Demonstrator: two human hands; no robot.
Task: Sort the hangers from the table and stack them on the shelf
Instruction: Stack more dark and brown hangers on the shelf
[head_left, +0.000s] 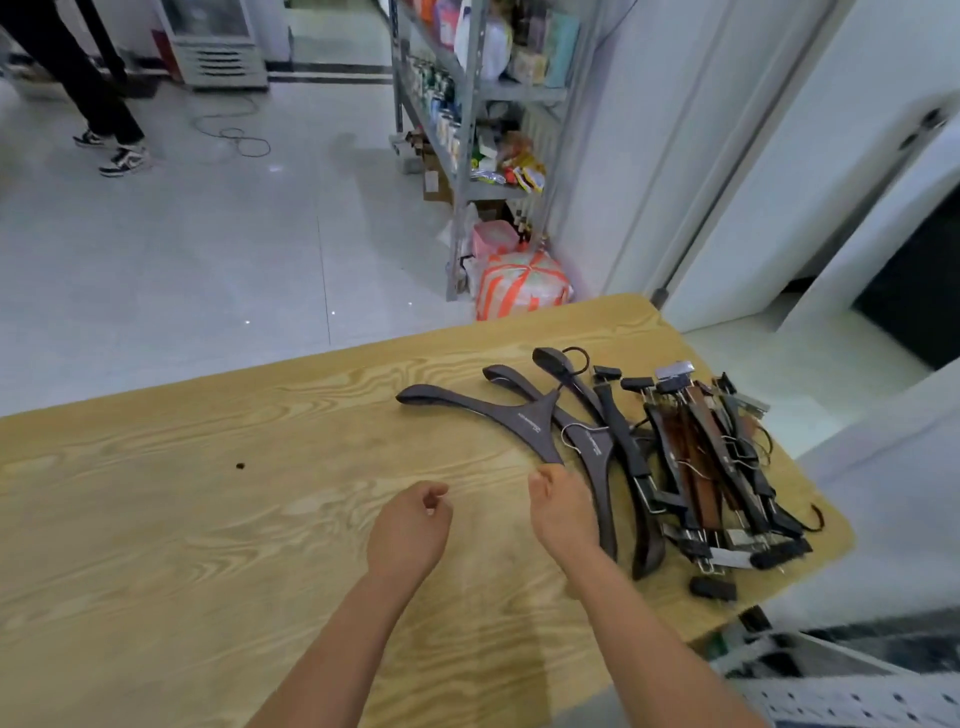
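Observation:
A pile of hangers lies on the right part of the wooden table (208, 519). Three dark wide coat hangers (483, 415) fan out on the pile's left side. A heap of clip hangers (706, 467), brown and black with metal clips, lies to their right. My right hand (561, 509) is loosely curled just below the near end of the front coat hanger, touching or almost touching it. My left hand (410, 525) hovers over bare wood to the left with curled fingers and holds nothing.
A metal shelf rack (467, 130) full of goods stands beyond the table, with bags (519, 286) at its foot. A person's legs (98, 104) are at the far left on the tiled floor. A perforated metal shelf (841, 701) shows at the bottom right.

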